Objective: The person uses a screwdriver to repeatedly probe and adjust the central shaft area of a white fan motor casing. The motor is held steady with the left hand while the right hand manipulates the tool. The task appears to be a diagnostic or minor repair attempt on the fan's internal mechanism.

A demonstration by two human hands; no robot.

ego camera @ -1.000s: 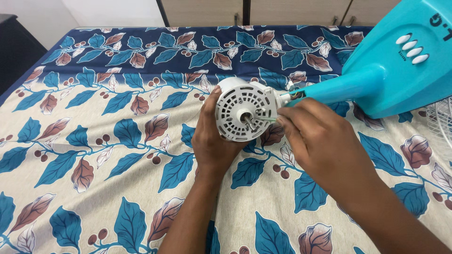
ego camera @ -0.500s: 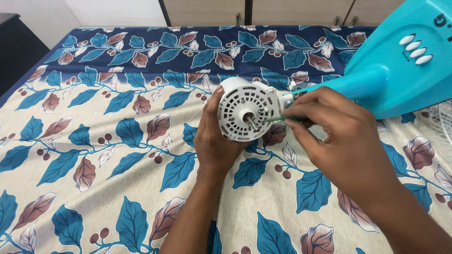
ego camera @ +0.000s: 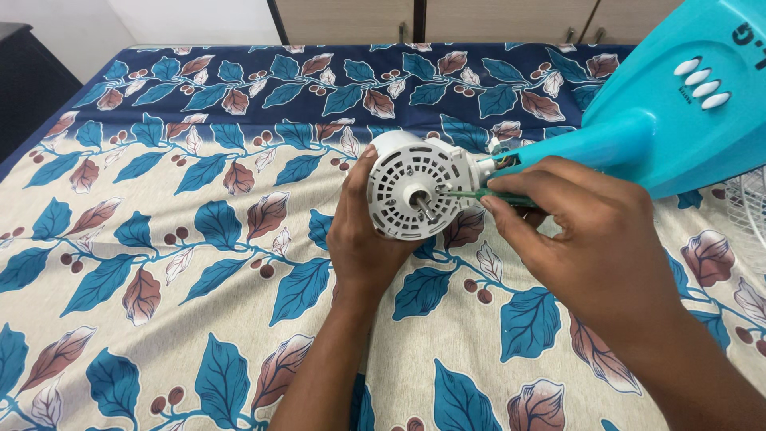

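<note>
Item: white fan motor (ego camera: 411,194), round slotted housing with a short metal shaft at centre, joined at its right side to the turquoise neck of a fan stand (ego camera: 638,132) that lies across a bed; wires show at the joint. Position: motor held just above the bedsheet (ego camera: 159,239), near the middle of the view, face turned toward the camera. Left hand (ego camera: 363,239): wrapped around the motor's left and lower side from beneath, fingers closed on the housing, steadying it. Right hand (ego camera: 582,231): pinched shut on a thin screwdriver (ego camera: 471,194) with a greenish shank, tip set against the motor face just right of the shaft; the handle is hidden inside the fingers. Handling note, as a judgement: the tip looks best kept square to the screw and pressed firmly inward, with the left hand resisting any turn of the housing, since a slip could skid the tip across the plastic slots or toward the wires. Stand: four white oval buttons on its base (ego camera: 702,80). Surroundings: leaf-patterned sheet in blue, brown and cream; wooden cabinet fronts (ego camera: 495,20) beyond; part of a white wire grille (ego camera: 754,211) at the right edge. Containers: none in view; no loose screws or parts can be made out on the sheet.
</note>
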